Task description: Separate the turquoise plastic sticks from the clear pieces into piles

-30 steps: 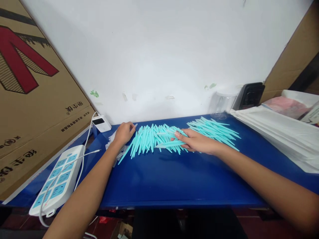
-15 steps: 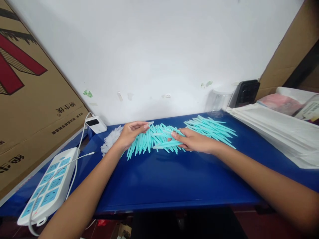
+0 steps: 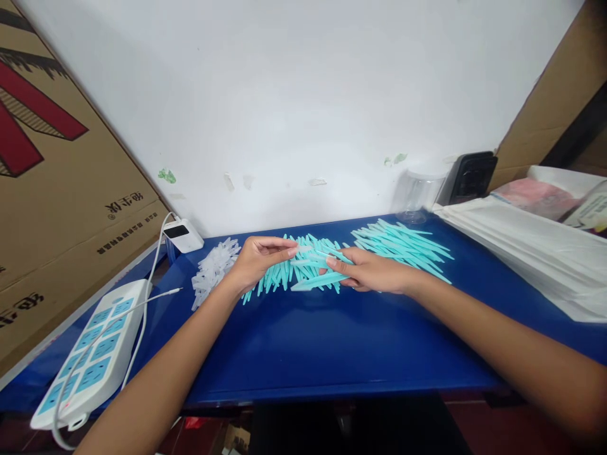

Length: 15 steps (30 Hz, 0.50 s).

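Here's the left hand point(image 3: 258, 259), pinching a small pale piece point(image 3: 305, 248) just beside the turquoise sticks point(image 3: 322, 280) gripped in the right hand point(image 3: 370, 270)! Behind them, a middle pile point(image 3: 275, 276) of similar sticks spreads over the blue table point(image 3: 308, 347), between a translucent heap point(image 3: 213, 268) (frosty-looking, that one) and a second turquoise pile point(image 3: 403, 248).

The only view looks from the person's head, forward and down across the blue worktop point(image 3: 303, 347) to the white wall point(image 3: 303, 114) behind it, near enough that the left forearm point(image 3: 183, 351) enters at bottom left and the right forearm point(image 3: 484, 325) at lower right.
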### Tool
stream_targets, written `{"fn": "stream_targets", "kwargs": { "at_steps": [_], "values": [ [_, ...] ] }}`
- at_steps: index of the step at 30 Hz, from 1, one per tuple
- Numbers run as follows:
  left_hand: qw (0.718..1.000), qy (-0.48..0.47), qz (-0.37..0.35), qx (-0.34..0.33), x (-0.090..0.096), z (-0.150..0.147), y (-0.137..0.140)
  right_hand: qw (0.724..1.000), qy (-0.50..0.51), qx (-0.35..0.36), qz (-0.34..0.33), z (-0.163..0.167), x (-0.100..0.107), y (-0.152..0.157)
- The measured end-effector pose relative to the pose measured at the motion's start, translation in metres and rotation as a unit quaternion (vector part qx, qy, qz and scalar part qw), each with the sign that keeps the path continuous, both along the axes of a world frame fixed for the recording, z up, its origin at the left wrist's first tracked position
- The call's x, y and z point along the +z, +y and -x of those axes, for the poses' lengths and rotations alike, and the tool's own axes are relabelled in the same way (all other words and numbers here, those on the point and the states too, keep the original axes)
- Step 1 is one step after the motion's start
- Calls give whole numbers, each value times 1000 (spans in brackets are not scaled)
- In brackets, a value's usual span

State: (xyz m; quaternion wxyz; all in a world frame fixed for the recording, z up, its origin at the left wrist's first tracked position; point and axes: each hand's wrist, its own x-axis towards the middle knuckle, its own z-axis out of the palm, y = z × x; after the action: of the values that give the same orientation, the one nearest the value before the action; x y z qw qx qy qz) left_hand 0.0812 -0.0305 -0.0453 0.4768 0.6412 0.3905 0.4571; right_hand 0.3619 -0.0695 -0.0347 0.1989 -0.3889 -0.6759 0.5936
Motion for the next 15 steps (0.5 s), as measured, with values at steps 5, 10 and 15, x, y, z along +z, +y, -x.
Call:
{"fn": "stream_targets", "kwargs": {
  "at_steps": [5, 10, 15],
  "values": [
    [999, 35, -24, -20, 7, -6, -9, 1000, 3, 24, -3, -1, -4, 1],
    [998, 55, -32, -30, 11, -8, -13, 999, -7, 39, -7, -1, -1, -1],
    [996, 64, -42, -37, 11, -8, -14, 999, -14, 42, -10, -1, 0, -2]
  ]
}}
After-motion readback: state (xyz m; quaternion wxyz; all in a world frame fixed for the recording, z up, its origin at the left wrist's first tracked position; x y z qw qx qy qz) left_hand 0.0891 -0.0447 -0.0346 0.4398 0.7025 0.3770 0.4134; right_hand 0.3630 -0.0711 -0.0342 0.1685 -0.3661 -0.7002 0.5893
